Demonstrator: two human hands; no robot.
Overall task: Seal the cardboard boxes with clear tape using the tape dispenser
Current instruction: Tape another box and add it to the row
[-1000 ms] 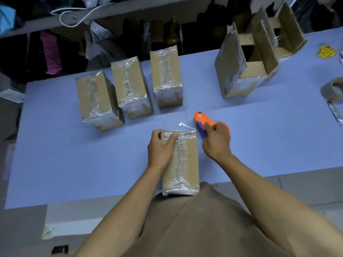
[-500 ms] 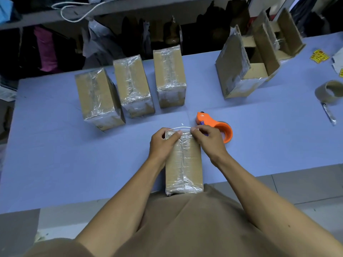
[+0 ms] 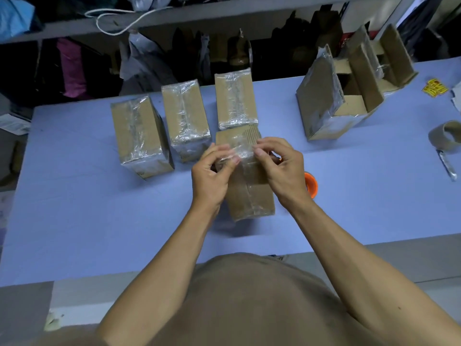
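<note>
At frame centre, my left hand [image 3: 212,171] and right hand [image 3: 279,168] pinch the tape [image 3: 240,152] against the box [image 3: 249,188], hiding most of the orange dispenser [image 3: 311,184].

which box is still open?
The far-right box: its flaps stand up, inside showing. The three in the row and the one in hand are taped shut.

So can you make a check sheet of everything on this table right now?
Surface: blue table, mostly bare near the front.
Job's things: box in hand, tape partly on; three taped boxes behind; orange tape dispenser lying beside the right wrist.
Clutter: open cardboard boxes, empty tape core, yellow stickers.
Fingers: left hand and right hand pressing tape down.
Cables: white cord on shelf.
Surroundings: hanging clothes, bags.
</note>
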